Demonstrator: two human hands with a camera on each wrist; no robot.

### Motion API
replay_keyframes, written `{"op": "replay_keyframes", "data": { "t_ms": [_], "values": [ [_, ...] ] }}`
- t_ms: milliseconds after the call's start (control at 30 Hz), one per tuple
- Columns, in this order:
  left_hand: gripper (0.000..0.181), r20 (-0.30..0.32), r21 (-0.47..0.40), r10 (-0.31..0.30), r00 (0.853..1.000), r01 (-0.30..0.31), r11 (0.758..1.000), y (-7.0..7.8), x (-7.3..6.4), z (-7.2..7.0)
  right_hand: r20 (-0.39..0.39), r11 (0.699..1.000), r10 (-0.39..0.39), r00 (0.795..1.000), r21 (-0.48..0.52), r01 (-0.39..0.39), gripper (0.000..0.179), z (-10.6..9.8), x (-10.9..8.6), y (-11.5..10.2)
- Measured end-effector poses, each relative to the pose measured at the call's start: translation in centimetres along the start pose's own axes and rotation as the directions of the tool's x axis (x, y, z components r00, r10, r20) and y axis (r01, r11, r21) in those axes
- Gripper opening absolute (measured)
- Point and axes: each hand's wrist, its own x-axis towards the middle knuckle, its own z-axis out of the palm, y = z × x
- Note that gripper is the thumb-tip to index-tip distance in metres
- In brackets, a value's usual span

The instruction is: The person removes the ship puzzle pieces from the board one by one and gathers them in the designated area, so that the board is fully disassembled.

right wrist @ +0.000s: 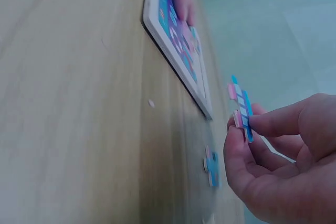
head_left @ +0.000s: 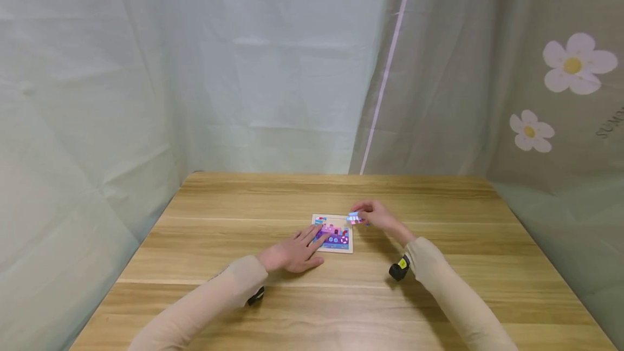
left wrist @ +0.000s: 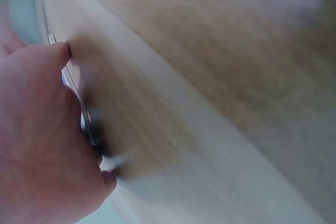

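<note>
A jigsaw puzzle in a pale frame (head_left: 346,251) lies on the table, showing a purple and pink ship picture with a bare patch at its upper right. My left hand (head_left: 297,252) rests over the puzzle's left side, fingers stretched across the picture. In the left wrist view the hand (left wrist: 44,135) hides most of the puzzle. Between thumb and fingers, my right hand (head_left: 377,216) pinches a puzzle piece (right wrist: 241,109) of blue, white and pink, held up just off the frame's upper right corner.
Another blue puzzle piece (right wrist: 212,167) lies on the table below the right hand, beside the frame. The wooden table (head_left: 234,199) reaches back to a hanging pale curtain (head_left: 292,69). Dark wrist straps with a camera (head_left: 398,271) sit under the right forearm.
</note>
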Motion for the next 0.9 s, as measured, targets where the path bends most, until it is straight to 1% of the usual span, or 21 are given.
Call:
{"op": "replay_keyframes", "data": {
  "t_ms": [67,300,433,700,900],
  "values": [
    [0.067,0.006,0.006,-0.003,1.000,0.003,1.000,0.0,0.0,0.1,0.008,1.000,0.010,1.000,0.016,-0.010,0.023,-0.5,-0.1,0.3],
    [0.067,-0.003,-0.008,0.011,1.000,-0.011,1.000,0.2,-0.2,-0.2,-0.017,0.994,0.065,0.998,0.089,-0.063,0.027,-2.2,-0.7,0.8],
    [0.066,-0.004,-0.016,0.017,1.000,-0.017,1.000,0.2,-0.3,-0.4,-0.017,0.994,0.065,0.998,0.087,-0.063,0.029,-2.9,-0.9,1.2],
    [0.067,0.014,0.007,0.004,1.000,-0.004,1.000,0.2,-0.2,-0.3,-0.037,0.996,0.055,0.998,0.070,-0.053,0.028,-3.7,-1.1,1.8],
    [0.067,0.017,-0.018,0.001,1.000,-0.001,1.000,0.3,-0.3,-0.2,-0.057,0.994,0.088,0.995,0.072,-0.084,0.029,-4.1,-1.4,2.5]
  ]
}}
